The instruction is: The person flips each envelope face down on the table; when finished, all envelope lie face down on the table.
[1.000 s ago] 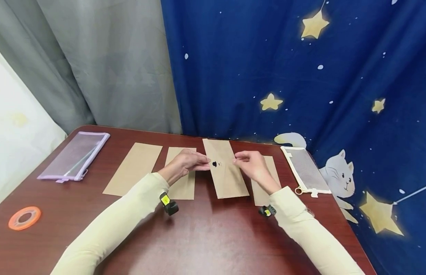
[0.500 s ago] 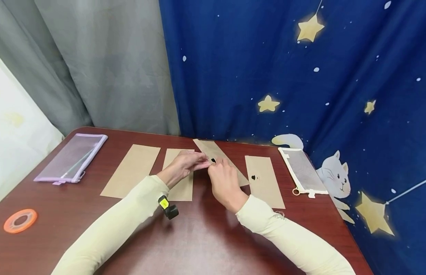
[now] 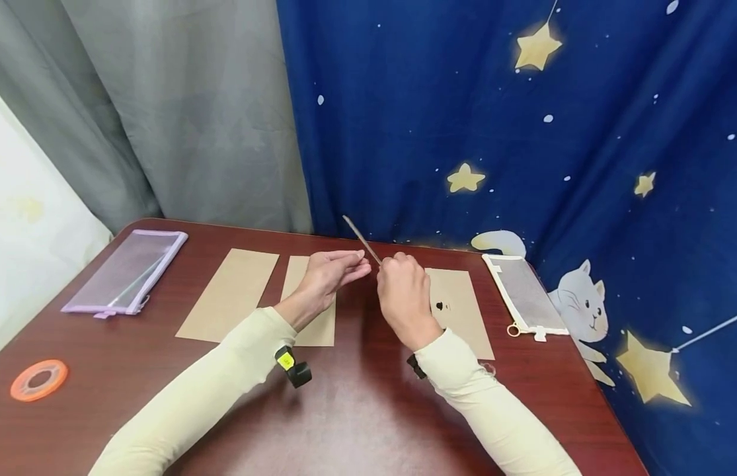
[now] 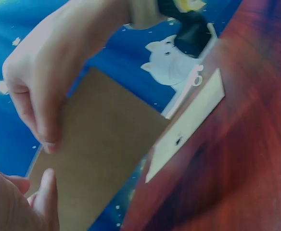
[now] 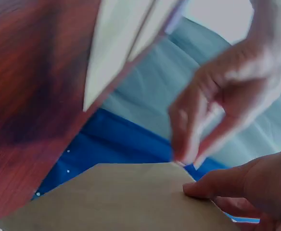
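Note:
A flat rectangular piece of brown kraft paper is raised off the table and seen almost edge-on in the head view. My right hand pinches it by one edge, thumb on its face in the right wrist view. Close beside the paper, my left hand has its fingers nearly straight, with the fingertips just off the paper's edge in the head view. Beneath and right of the right hand lies a similar brown paper with a small black mark. To the left lie two more plain brown papers, one partly behind the left hand.
The outer brown paper lies left of centre. A lilac mesh zip pouch is at the far left, above an orange ring-shaped roll. A white-edged zip pouch lies at the right edge. Curtains hang behind the table.
The brown paper was face-up between both hands, then turned and tilted, and now stands edge-on. My right hand has moved left from its far side; the left hand's fingertips have come off the paper.

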Demonstrator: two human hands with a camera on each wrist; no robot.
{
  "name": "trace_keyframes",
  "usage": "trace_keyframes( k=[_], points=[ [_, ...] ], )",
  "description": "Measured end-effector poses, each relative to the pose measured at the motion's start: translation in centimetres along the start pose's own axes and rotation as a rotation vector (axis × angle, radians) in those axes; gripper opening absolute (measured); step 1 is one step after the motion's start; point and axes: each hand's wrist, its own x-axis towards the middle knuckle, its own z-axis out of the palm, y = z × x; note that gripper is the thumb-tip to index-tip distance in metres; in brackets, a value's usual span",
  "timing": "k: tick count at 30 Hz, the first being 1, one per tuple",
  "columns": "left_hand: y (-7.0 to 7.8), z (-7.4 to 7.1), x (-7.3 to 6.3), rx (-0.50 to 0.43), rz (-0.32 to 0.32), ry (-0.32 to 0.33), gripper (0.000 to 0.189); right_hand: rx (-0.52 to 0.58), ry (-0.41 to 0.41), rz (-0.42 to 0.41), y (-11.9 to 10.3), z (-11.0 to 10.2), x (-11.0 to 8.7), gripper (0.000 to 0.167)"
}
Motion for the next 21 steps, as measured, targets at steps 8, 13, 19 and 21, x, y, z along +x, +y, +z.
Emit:
trace_keyframes(
  k=[8,13,19,21],
  points=[
    [-2.4,-0.2,0.9,0.027,-0.253,-0.034,0.043,0.218,0.019,0.165,0.0,-1.3,0.9,0.008],
    [-3.4,-0.1,1.3,-0.033,-0.295,-0.08,0.043,0.296,0.011,0.223,-0.2,-1.6,0.9,0.009],
    [-3.8,-0.3,1.5,-0.028,-0.263,-0.089,0.04,0.334,0.002,0.259,0.3,-1.6,0.7,0.01],
    [-3.7,-0.5,1.4,-0.003,-0.249,-0.073,0.04,0.347,0.013,0.251,0.7,-1.6,0.6,0.013]
  ],
)
